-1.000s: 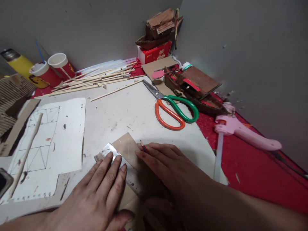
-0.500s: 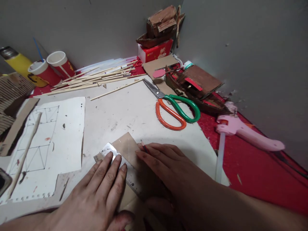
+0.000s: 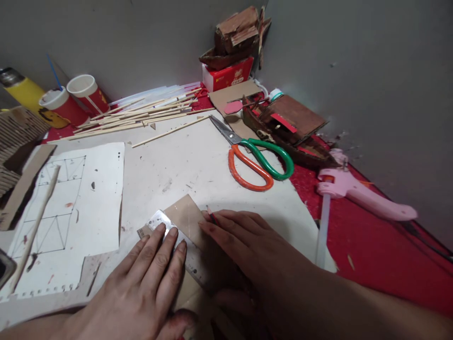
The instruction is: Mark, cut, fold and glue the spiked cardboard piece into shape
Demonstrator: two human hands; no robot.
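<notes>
A shiny metal ruler (image 3: 162,221) lies across a piece of brown cardboard (image 3: 184,210). My left hand (image 3: 145,278) presses it down, fingers stretched side by side along the ruler and thumb near the cardboard's lower edge. Opposite, my right hand (image 3: 244,241) rests at the cardboard's right edge. A pencil (image 3: 213,217) is tucked in its fingers, its sharpened tip sticking out past the index finger. Most of the pencil and the right thumb's grip are in shadow. Beyond both hands lie scissors (image 3: 251,160) with one orange and one green handle.
On the left is a drawn sheet (image 3: 102,203) with a stick (image 3: 38,226) on it. Thin wooden sticks (image 3: 141,118), paper cups (image 3: 85,89) and a yellow bottle (image 3: 24,94) stand behind. A model boat (image 3: 300,120) and a pink glue gun (image 3: 371,196) lie right.
Both hands, the ruler and the cardboard keep the same places. The whole view has shifted very slightly.
</notes>
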